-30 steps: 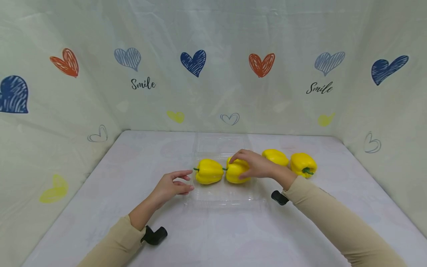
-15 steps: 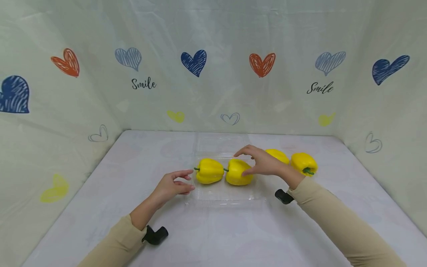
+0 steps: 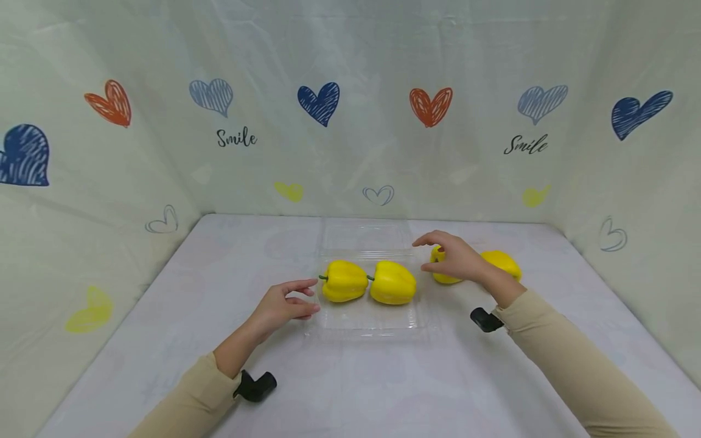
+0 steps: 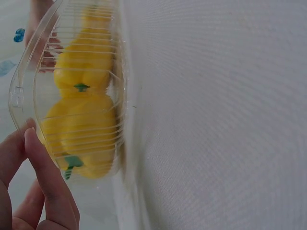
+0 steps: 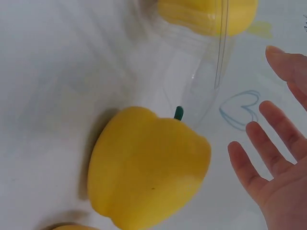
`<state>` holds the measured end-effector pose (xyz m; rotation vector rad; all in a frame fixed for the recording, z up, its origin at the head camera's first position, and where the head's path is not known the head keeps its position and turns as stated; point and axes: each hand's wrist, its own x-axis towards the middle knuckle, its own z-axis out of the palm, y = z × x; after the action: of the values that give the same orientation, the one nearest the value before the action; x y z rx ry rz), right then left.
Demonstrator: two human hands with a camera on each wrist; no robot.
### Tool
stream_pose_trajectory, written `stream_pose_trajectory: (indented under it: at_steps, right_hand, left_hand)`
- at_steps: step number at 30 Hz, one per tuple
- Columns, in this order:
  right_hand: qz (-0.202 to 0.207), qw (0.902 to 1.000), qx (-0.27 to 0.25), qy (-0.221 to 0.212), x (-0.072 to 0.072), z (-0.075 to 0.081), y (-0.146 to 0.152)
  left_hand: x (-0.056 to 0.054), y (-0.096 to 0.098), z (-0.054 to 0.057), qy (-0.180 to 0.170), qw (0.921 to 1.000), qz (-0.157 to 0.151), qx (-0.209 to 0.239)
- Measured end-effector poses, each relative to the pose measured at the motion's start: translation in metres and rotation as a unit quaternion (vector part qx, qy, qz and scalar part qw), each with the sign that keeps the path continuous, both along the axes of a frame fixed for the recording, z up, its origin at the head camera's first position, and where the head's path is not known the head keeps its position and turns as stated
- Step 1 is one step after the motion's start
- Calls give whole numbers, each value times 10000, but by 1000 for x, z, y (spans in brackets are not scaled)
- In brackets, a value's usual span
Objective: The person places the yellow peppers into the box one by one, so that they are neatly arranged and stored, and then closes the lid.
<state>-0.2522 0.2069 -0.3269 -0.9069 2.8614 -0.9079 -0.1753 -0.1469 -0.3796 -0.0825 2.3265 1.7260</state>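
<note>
A clear plastic clamshell container (image 3: 361, 319) lies with its lid folded back on the table. Two yellow bell peppers sit side by side in it, a left one (image 3: 344, 281) and a right one (image 3: 393, 283), their green stems pointing left. My left hand (image 3: 280, 306) pinches the container's left rim (image 4: 21, 103) between thumb and finger. Spread and holding nothing, my right hand (image 3: 457, 258) hovers over a third yellow bell pepper (image 5: 148, 167) outside the container, partly covering it in the head view.
Beyond my right hand, another yellow bell pepper (image 3: 502, 263) rests on the white table (image 3: 350, 389), partly hidden by the wrist. A pale curtain (image 3: 372, 152) printed with hearts encloses the back and sides. Black wrist cameras hang under both sleeves.
My right hand has let go of the right pepper in the container and moved right, over to the peppers on the table. The left hand stays at the container's rim.
</note>
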Motion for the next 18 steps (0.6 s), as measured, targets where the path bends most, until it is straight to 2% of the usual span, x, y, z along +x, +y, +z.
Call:
stream_pose_trajectory:
  at_steps: [14,18]
  right_hand:
    - [-376,9992,-20,-105,-1,-6,33]
    - [-477,9986,130,-201,-2,-7,40]
  left_hand:
    - [1,1,2,16,10000,39,-64]
    - [1,1,2,44,10000,28,-73]
